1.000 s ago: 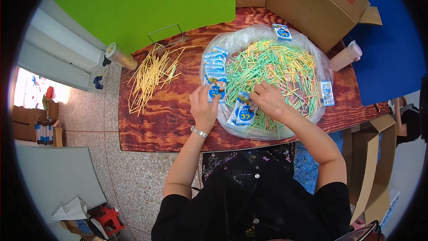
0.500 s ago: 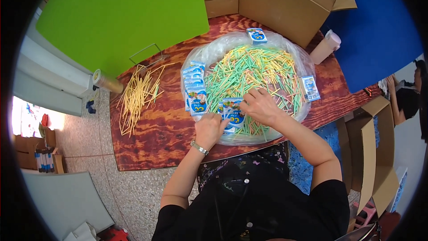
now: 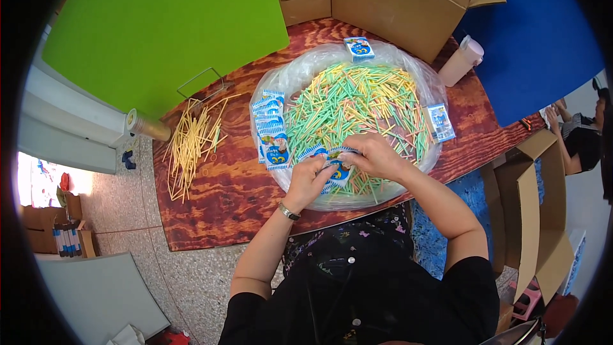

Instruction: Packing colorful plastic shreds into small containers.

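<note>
My left hand [image 3: 306,182] and my right hand [image 3: 377,156] meet at the near side of a big clear plastic bag [image 3: 271,80], opened out on the table. Both are closed on a small blue-and-white packet [image 3: 336,161], fingers at its upper part. Another packet lies under or against it, partly covered by my hands. Around them spreads a heap of short thin sticks [image 3: 345,108] in green, yellow and pink. An overlapping row of similar packets [image 3: 273,144] lies at the bag's left side. One packet [image 3: 359,48] sits at the far rim, another [image 3: 439,121] at the right.
Loose long yellow sticks [image 3: 191,150] lie on the left of the red-brown table [image 3: 230,211], near a cylindrical container [image 3: 148,124] and a wire stand [image 3: 203,83]. A cardboard box [image 3: 396,6] and pink bottle [image 3: 461,62] stand behind. An open carton [image 3: 530,211] is at right.
My fingers have closed on the packet's upper part, and it is now bent and lifted between both hands. Before, it lay flatter with its front showing. The whole view has shifted slightly.
</note>
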